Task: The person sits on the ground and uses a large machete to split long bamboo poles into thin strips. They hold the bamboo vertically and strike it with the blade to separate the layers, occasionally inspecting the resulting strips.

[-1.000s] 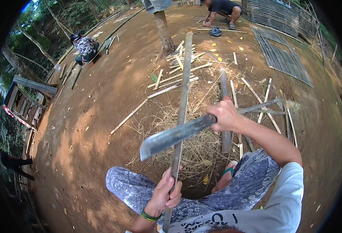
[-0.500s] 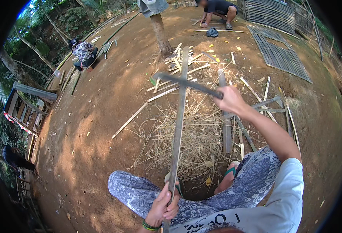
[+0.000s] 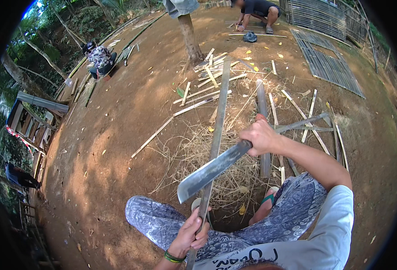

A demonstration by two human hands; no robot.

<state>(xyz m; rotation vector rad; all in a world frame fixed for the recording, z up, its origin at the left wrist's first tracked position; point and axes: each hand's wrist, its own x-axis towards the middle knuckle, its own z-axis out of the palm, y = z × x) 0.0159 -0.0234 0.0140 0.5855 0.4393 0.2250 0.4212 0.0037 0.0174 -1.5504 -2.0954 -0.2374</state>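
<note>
The bamboo strip point(image 3: 217, 130) runs from your lap out toward the far scrap pile, near end pinched in your left hand point(image 3: 190, 234). Half a sec ago your machete point(image 3: 211, 171) was lifted high over the far part of the strip; now it's back down, blade lying across the strip just beyond the left hand, tip pointing near-left. Right hand point(image 3: 260, 135) is wrapped tight on the handle. Looks like another stroke has landed, so you're likely mid-run shaving the strip, w/ more passes to go. Dry shavings point(image 3: 207, 157) are heaped under the blade; cut slats point(image 3: 207, 85) lie far, woven panels point(image 3: 329, 63) far right.
</note>
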